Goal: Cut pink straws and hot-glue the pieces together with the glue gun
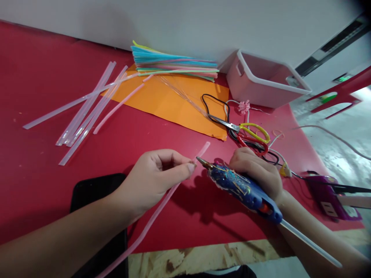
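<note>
My left hand [162, 177] pinches a long pink pipe cleaner [156, 216] between thumb and fingertips. A short end of it sticks out past the fingers, and the rest trails down toward the front edge. In my right hand [257, 170] is a blue hot glue gun [246, 193], smeared with dried glue strands. Its metal nozzle points left, right beside the pipe cleaner near my left fingertips; whether it touches cannot be made out. A clear glue stick [311, 243] juts from the gun's rear.
Clear glue sticks [84, 116] lie left of orange paper [174, 102], with bundled pipe cleaners [174, 63] behind. Scissors [252, 133] and cords lie near a pink bin [257, 83]. A black phone [98, 189] sits under my left forearm; a purple power strip [324, 197] is far right.
</note>
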The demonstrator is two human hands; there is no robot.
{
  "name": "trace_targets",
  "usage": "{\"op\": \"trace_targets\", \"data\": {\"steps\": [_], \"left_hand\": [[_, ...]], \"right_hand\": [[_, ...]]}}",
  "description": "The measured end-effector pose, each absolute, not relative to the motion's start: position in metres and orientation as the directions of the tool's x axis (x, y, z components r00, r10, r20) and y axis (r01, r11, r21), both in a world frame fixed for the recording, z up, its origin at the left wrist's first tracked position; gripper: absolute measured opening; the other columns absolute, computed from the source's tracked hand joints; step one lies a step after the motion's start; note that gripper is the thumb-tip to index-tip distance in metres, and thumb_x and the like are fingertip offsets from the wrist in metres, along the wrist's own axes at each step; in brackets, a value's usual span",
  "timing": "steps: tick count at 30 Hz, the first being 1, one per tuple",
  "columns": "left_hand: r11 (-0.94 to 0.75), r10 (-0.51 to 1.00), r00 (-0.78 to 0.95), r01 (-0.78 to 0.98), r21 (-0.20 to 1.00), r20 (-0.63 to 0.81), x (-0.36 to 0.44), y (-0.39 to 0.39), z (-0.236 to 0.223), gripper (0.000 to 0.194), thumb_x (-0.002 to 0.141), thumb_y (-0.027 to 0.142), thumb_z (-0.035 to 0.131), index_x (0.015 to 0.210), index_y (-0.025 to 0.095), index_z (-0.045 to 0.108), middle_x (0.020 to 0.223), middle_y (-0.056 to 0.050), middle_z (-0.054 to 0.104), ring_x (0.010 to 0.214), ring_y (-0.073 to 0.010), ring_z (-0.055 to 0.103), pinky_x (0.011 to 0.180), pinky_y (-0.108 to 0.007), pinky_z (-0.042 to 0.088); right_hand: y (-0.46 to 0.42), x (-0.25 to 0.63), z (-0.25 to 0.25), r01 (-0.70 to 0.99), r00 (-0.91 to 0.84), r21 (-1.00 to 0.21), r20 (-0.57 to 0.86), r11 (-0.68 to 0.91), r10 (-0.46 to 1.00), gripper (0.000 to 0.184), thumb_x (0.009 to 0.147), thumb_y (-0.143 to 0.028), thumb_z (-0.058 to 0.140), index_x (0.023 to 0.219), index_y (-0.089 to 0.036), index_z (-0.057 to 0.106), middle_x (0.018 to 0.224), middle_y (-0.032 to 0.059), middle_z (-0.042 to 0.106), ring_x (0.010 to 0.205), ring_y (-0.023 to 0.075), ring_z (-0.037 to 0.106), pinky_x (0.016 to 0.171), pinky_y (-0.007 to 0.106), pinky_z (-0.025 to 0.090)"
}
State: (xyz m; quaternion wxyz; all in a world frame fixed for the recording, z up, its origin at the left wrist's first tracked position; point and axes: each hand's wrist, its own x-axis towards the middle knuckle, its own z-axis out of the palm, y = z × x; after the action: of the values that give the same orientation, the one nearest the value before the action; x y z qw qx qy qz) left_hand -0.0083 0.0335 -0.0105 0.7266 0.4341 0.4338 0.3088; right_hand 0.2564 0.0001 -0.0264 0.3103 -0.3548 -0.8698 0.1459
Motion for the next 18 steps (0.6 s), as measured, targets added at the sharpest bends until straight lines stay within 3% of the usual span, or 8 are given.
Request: {"op": "trace_targets", "data": {"steps": [6, 18], "left_hand": [[0.438, 0.819, 0.443, -0.073, 0.896, -0.365, -0.0087, 0.0333, -0.0098, 0.016, 0.080, 0.018, 0.071, 0.064, 0.019, 0.069, 0.059, 0.008, 0.059, 0.054, -0.0040, 0.047, 0.056, -0.016, 0.039], [0.438, 0.815, 0.462, -0.096, 0.894, -0.349, -0.0095, 0.0341, -0.0122, 0.017, 0.080, 0.017, 0.070, 0.063, 0.018, 0.068, 0.058, 0.008, 0.059, 0.055, -0.0037, 0.047, 0.055, -0.015, 0.038]], "right_hand": [[0.0019, 0.2554, -0.0246, 0.518, -0.596, -0.459, 0.411, 0.722, 0.690, 0.025, 0.091, -0.043, 0.055, 0.104, -0.022, 0.055, 0.078, 0.0056, 0.060, 0.069, 0.0211, 0.053, 0.069, 0.040, 0.043], [0.0013, 0.2549, -0.0253, 0.513, -0.600, -0.458, 0.414, 0.726, 0.685, 0.027, 0.091, -0.044, 0.055, 0.103, -0.021, 0.055, 0.079, 0.0058, 0.061, 0.069, 0.0203, 0.053, 0.070, 0.040, 0.042]]}}
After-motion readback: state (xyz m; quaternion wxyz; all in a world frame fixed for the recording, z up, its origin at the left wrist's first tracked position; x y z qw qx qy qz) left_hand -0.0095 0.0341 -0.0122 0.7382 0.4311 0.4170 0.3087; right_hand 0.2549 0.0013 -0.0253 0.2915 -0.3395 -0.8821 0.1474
